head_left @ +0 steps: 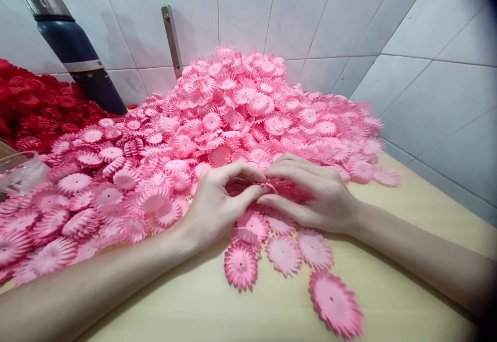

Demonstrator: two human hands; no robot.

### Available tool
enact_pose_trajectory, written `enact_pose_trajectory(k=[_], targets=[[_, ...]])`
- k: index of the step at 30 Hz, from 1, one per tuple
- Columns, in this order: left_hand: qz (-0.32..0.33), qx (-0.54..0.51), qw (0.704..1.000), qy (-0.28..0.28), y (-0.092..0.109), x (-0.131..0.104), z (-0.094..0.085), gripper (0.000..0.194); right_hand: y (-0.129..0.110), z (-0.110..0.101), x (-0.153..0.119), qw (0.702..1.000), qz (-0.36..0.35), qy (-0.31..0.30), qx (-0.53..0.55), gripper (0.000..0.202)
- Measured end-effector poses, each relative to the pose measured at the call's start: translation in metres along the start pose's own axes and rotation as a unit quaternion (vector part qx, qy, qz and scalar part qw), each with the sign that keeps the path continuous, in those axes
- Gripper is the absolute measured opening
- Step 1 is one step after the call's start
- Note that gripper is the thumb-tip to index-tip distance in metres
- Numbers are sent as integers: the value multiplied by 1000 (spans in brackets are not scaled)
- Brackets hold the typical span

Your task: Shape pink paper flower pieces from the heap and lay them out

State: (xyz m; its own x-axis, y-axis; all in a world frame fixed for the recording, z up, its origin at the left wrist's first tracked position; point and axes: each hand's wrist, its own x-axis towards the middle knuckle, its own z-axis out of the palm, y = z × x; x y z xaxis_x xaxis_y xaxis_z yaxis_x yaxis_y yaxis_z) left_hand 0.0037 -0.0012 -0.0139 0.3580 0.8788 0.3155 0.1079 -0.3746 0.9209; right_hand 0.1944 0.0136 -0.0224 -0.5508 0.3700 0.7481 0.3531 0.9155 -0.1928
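Observation:
My left hand and my right hand meet in front of a large heap of pink fabric flower petals. Between the fingertips of both hands is one pink fabric flower petal, seen nearly edge-on and mostly hidden by the fingers. Each thumb presses toward its own forefinger, so both hands are closed on it. Below the hands several loose petals lie flat, round with fringed edges and a small centre hole; a darker-rimmed petal is at left and a larger one nearest me.
A dark blue flask with a metal cap leans in view behind the heap at left. Red petals are piled beside it. A clear plastic container sits at the left edge. White tiled walls bound the pale yellow table behind and right.

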Motion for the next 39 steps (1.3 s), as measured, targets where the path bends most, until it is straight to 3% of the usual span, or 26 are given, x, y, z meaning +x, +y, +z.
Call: enact_pose_trajectory(k=[4,11,16,28,39], targets=[[36,36,998,31,3,0,1,14,2,1,-2,1000,4,24,-9,19],[13,28,999,32,5,0,3,12,3,-2,-5,999,31,30,-1,23],[12,20,1000,17,2,0,3,15,-1,0,-5,997,63,40,-34,35],[-22,8,999,-27,5,1,3,22,1,2,-5,997,26,47,-56,18],[-6,11,999,-49,5,0,2,18,4,3,-7,998,29,48,2,18]])
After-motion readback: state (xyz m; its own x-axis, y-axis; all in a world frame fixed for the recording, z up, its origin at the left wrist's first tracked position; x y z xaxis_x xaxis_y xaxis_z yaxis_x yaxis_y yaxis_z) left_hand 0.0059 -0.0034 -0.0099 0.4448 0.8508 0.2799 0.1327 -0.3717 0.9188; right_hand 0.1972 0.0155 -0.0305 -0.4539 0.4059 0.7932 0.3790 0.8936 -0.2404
